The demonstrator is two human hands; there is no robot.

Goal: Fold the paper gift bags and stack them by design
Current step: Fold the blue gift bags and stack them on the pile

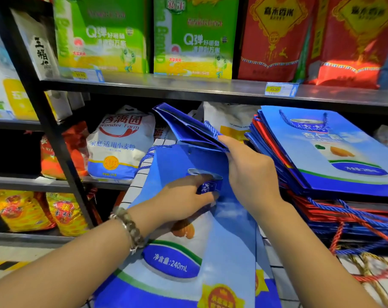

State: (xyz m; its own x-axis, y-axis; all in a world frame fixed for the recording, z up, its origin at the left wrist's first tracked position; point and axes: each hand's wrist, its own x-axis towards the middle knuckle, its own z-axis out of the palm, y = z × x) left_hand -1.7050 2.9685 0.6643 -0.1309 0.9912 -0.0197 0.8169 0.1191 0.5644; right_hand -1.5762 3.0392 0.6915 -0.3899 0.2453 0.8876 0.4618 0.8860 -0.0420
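Note:
A blue paper gift bag (184, 258) with a can picture and "240mL" print lies in front of me, its mouth toward the shelf. My left hand (184, 196) presses flat on its front panel near the printed can. My right hand (248, 172) grips a second blue bag (184, 127), partly folded, lifted above the first one with its blue rope handle showing. At right sits a stack of folded bags (335, 156): blue ones of the same design on top, red ones lower down.
A dark metal shelf (188, 87) runs across just above the work area, loaded with green and red boxes. A white flour sack (119, 145) stands behind the bags at left. Loose red, blue and gold rope handles (366, 247) trail at lower right.

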